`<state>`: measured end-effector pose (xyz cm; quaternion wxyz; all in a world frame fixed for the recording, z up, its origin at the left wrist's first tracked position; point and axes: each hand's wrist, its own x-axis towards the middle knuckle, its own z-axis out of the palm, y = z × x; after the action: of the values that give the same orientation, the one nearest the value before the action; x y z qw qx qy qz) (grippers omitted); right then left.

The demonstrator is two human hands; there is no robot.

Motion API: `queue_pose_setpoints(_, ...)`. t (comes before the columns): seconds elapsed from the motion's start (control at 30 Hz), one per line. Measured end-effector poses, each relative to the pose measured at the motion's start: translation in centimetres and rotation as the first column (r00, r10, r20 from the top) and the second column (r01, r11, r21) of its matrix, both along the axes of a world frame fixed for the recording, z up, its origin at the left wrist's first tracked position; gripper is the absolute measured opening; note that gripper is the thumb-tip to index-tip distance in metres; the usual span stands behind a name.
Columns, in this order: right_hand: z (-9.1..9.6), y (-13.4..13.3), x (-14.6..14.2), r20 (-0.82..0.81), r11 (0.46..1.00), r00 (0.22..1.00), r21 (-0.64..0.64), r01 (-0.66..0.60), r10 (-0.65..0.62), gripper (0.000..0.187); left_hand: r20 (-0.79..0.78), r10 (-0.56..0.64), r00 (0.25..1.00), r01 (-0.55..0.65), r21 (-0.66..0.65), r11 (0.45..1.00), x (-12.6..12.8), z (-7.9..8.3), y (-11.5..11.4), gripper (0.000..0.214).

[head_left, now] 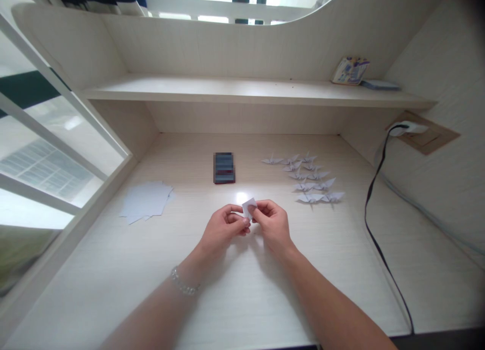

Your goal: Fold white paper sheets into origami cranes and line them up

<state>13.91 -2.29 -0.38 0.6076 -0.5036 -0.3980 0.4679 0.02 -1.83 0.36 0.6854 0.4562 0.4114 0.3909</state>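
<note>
A small folded piece of white paper (249, 206) is held just above the desk, between both hands. My right hand (271, 222) pinches it, the thumb lying across its face. My left hand (228, 223) is closed at its lower left edge, with thumb and fingertips against the paper. To the right of the hands, several white paper cranes (309, 176) stand in loose rows. A loose stack of white paper sheets (146, 199) lies at the left. Beyond the hands is a dark phone-like rectangle (224, 167), its face blurred out.
A black cable (373, 234) runs from the wall socket (426, 133) down the desk's right side, near a grey cable (420, 208). Above the back of the desk, a shelf (212, 87) carries a colourful packet (350, 70). A white-barred frame (56, 138) borders the left side.
</note>
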Motion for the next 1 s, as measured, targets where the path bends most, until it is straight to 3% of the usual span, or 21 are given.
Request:
queue_pose_setpoints(0.2, 0.3, -0.1, 0.0, -0.014, 0.998, 0.999, -0.022, -0.053, 0.052, 0.012, -0.017, 0.018, 1.000, -0.018, 0.037, 0.999, -0.6, -0.1, 0.3, 0.044)
queue_pose_setpoints(0.4, 0.6, 0.0, 0.3, -0.079, 0.966, 0.972, -0.116, -0.232, 0.223, 0.017, -0.003, 0.116, 0.993, -0.116, 0.093, 0.989, -0.7, -0.1, 0.8, 0.020)
queue_pose_setpoints(0.53, 0.8, 0.0, 0.6, -0.142, 0.942, 0.947, -0.136, -0.307, 0.288, 0.020, 0.013, 0.130, 0.991, -0.131, 0.075, 0.989, -0.9, -0.1, 0.9, 0.017)
queue_pose_setpoints(0.83, 1.1, -0.1, 1.1, -0.216, 0.932, 0.927, -0.134, -0.338, 0.305, 0.018, 0.049, 0.123, 0.991, -0.125, 0.036, 0.992, -0.9, 0.1, 0.9, 0.014)
queue_pose_setpoints(1.0, 1.4, -0.1, 1.0, -0.104, 0.943, 0.958, -0.175, -0.283, 0.268, 0.016, -0.033, 0.130, 0.991, -0.127, 0.080, 0.989, -0.9, -0.1, 0.8, 0.019)
